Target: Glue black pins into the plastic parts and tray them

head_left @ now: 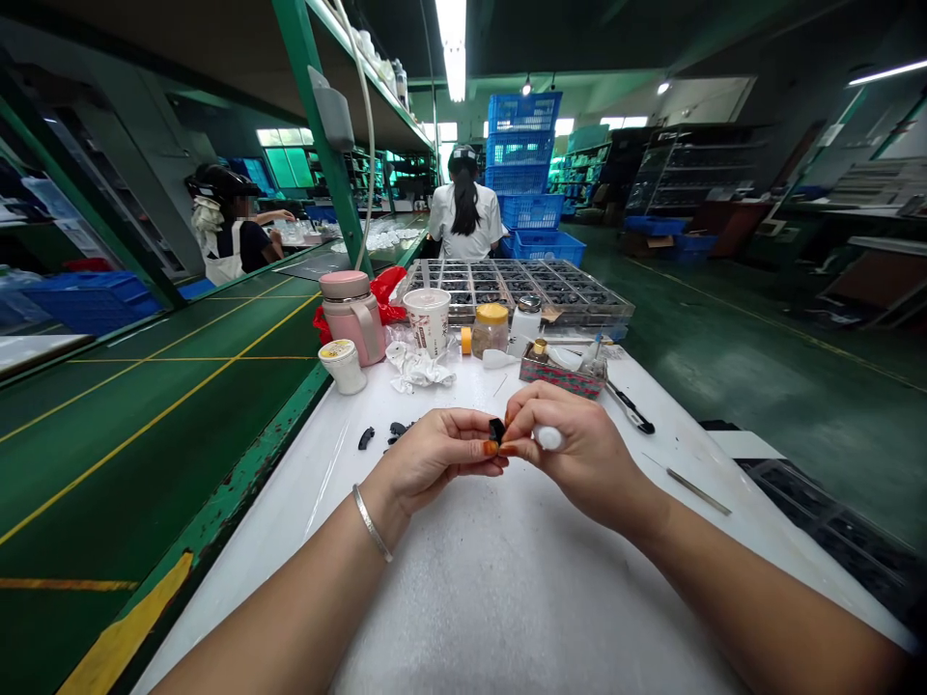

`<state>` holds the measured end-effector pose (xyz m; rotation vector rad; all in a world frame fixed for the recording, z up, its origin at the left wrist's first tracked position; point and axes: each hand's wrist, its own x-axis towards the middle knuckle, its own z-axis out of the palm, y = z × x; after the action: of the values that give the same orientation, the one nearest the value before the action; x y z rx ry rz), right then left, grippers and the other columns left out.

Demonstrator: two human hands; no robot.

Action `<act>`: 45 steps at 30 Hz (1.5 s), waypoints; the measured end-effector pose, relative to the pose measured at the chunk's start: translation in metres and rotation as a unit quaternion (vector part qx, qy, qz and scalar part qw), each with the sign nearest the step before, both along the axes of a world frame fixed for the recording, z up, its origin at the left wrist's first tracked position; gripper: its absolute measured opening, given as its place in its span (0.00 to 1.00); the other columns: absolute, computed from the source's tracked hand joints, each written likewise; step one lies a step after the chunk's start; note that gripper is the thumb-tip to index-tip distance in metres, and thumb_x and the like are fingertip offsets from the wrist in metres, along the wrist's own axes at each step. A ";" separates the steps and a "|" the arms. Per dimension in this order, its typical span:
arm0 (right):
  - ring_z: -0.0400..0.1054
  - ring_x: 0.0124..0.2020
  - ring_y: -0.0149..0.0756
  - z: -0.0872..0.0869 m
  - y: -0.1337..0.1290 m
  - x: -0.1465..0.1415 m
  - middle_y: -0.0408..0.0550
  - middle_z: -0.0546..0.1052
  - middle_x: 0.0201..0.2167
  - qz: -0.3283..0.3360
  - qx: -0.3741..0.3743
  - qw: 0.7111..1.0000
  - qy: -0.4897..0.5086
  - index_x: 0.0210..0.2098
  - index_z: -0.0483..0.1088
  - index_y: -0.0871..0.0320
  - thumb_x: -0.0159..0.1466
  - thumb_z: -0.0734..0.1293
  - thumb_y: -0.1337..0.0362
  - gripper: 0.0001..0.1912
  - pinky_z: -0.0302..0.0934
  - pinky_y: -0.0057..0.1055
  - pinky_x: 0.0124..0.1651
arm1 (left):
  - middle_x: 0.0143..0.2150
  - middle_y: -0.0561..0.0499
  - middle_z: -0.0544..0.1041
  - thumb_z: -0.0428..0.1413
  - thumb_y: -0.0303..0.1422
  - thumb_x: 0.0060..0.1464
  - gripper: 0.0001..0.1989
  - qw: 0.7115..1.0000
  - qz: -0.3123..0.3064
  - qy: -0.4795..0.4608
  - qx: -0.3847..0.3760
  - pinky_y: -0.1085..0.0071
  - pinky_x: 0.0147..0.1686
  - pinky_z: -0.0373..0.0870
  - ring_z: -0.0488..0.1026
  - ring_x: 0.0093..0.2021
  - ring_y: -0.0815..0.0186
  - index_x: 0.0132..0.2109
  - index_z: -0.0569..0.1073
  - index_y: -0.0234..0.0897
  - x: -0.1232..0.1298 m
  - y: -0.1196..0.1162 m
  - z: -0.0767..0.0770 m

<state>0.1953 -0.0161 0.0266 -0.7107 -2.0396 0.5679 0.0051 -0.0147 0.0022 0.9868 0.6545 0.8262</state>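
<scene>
A small black plastic part (pixel 496 430) is pinched in the fingers of my left hand (pixel 438 451), above the middle of the white tabletop. My right hand (pixel 569 434) is closed, its thumb and fingertips meeting the left fingers at the black part. Out of the right fist sticks the rounded end of a white object (pixel 548 438); the fingers hide the rest of it. Left of my left hand, a curved black piece (pixel 366 438) lies alone, and several more black pieces (pixel 398 429) are partly covered by that hand.
Behind my hands stand a pink flask (pixel 346 314), a white tub (pixel 343 367), a paper cup (pixel 429 319), crumpled tissue (pixel 420 369), a yellow-lidded jar (pixel 491 331) and a compartment tray (pixel 536 288). At right lie a black-handled cutter (pixel 633 409) and a thin metal tool (pixel 699 490). Co-workers sit beyond.
</scene>
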 end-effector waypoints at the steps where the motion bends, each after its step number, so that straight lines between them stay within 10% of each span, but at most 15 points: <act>1: 0.67 0.34 0.30 0.000 0.001 0.000 0.44 0.71 0.32 -0.005 -0.009 1.000 -0.004 0.27 0.71 0.59 0.56 0.71 0.76 0.08 0.61 0.27 0.38 | 0.36 0.47 0.76 0.65 0.28 0.47 0.10 1.000 0.004 0.003 0.004 0.74 0.39 0.73 0.73 0.34 0.70 0.38 0.78 0.29 0.000 0.000 0.000; 8: 0.67 0.28 0.30 -0.002 0.006 0.005 0.43 0.72 0.30 -0.042 -0.069 0.997 0.006 0.29 0.69 0.58 0.58 0.72 0.64 0.07 0.62 0.28 0.32 | 0.39 0.48 0.76 0.64 0.30 0.48 0.10 0.996 0.034 0.050 0.068 0.72 0.43 0.71 0.72 0.40 0.68 0.40 0.78 0.33 -0.001 0.000 0.005; 16: 0.71 0.29 0.34 0.008 0.012 0.022 0.47 0.73 0.38 -0.090 -0.182 0.976 0.081 0.58 0.61 0.50 0.66 0.60 0.47 0.25 0.65 0.27 0.24 | 0.38 0.44 0.78 0.60 0.30 0.51 0.11 0.976 0.082 0.158 0.124 0.73 0.38 0.71 0.75 0.39 0.65 0.42 0.77 0.30 0.001 -0.001 0.010; 29: 0.60 0.21 0.29 0.026 0.009 0.039 0.43 0.70 0.22 -0.147 -0.134 0.969 0.149 0.33 0.73 0.57 0.50 0.76 0.51 0.18 0.52 0.26 0.21 | 0.31 0.53 0.74 0.59 0.27 0.47 0.22 0.909 0.170 0.291 0.245 0.75 0.33 0.67 0.71 0.31 0.70 0.51 0.73 0.41 0.000 -0.002 0.008; 45: 0.61 0.25 0.29 0.019 0.004 0.024 0.44 0.70 0.24 -0.160 -0.091 0.981 0.060 0.30 0.75 0.58 0.55 0.73 0.50 0.16 0.53 0.26 0.24 | 0.31 0.54 0.74 0.57 0.24 0.48 0.28 0.879 0.156 0.340 0.296 0.74 0.33 0.65 0.71 0.30 0.70 0.58 0.66 0.43 0.003 -0.011 0.014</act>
<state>0.2188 -0.0124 0.0459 -1.0630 -1.7307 0.5965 0.0084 -0.0255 0.0161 1.8025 1.2281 0.9893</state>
